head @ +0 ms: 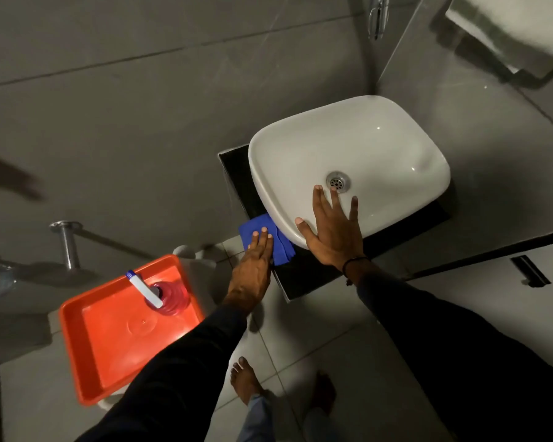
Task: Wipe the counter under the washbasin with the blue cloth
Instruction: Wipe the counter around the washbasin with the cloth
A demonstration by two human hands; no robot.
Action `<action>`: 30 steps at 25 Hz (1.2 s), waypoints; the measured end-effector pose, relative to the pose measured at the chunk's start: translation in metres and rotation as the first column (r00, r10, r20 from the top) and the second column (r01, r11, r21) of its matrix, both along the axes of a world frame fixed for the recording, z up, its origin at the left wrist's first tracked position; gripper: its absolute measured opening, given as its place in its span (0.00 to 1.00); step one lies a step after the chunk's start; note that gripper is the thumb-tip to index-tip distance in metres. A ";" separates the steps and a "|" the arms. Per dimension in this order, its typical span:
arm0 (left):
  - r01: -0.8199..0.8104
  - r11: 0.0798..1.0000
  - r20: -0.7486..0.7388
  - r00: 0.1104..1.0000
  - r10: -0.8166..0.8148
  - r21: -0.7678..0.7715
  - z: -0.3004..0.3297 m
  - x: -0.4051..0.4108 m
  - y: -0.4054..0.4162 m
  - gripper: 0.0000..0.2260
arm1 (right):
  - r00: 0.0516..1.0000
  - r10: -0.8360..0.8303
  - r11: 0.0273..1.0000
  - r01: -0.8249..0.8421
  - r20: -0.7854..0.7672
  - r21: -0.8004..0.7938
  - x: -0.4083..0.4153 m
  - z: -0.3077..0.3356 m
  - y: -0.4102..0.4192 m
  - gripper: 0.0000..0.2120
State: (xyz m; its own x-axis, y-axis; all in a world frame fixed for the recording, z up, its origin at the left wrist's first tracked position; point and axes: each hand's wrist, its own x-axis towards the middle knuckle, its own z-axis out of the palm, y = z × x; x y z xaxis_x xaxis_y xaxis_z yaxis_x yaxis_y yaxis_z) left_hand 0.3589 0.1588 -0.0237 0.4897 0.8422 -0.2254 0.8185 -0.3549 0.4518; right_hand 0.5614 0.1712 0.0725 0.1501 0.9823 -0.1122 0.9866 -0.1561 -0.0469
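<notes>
A white washbasin (358, 148) sits on a black counter (304, 279) in the corner. The blue cloth (262, 228) lies on the counter's front left corner, partly tucked under the basin's rim. My left hand (253, 269) presses flat on the cloth with fingers together. My right hand (332, 231) rests spread on the basin's near rim, fingers reaching toward the drain (338, 181). It holds nothing.
An orange tray (109, 339) stands to the left on a white toilet, with a pink spray bottle (163, 296) in it. A metal pipe (67, 240) sticks out of the left wall. Bare feet (246, 378) stand on the tiled floor below.
</notes>
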 end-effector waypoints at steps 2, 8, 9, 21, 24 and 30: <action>0.007 1.000 -0.013 1.000 -0.007 -0.021 -0.002 0.003 -0.021 0.31 | 1.000 0.001 1.000 -0.001 0.000 -0.021 0.000 0.001 -0.002 0.40; -0.030 0.999 -0.084 0.996 0.027 -0.029 -0.001 0.026 -0.082 0.32 | 0.997 0.075 0.994 -0.078 -0.035 -0.082 0.003 0.009 -0.021 0.37; -0.040 0.999 -0.091 0.995 0.037 -0.028 -0.001 0.028 -0.091 0.32 | 0.995 0.095 0.992 -0.097 -0.040 -0.076 0.006 0.010 -0.027 0.37; -0.169 0.985 -0.191 0.967 0.169 0.019 0.011 0.053 -0.128 0.38 | 0.946 0.325 0.945 -0.324 -0.019 0.033 0.048 0.009 -0.090 0.40; -0.184 0.980 -0.242 0.950 0.197 0.077 0.013 0.060 -0.127 0.35 | 0.947 0.320 0.942 -0.314 -0.037 0.116 0.064 0.005 -0.118 0.41; -0.241 0.968 -0.198 0.948 0.250 0.068 0.022 0.067 -0.131 0.32 | 0.832 -0.082 0.997 0.076 -0.549 -0.033 0.049 -0.027 -0.158 0.20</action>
State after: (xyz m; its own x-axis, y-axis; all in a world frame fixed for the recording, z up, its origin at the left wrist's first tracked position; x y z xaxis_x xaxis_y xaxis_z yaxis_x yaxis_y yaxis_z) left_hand 0.4261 0.0275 -0.0022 0.2139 0.9415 -0.2605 0.9556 -0.1463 0.2559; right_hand 0.6107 0.0130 0.0458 0.1380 0.9683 -0.2084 0.7833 -0.2355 -0.5753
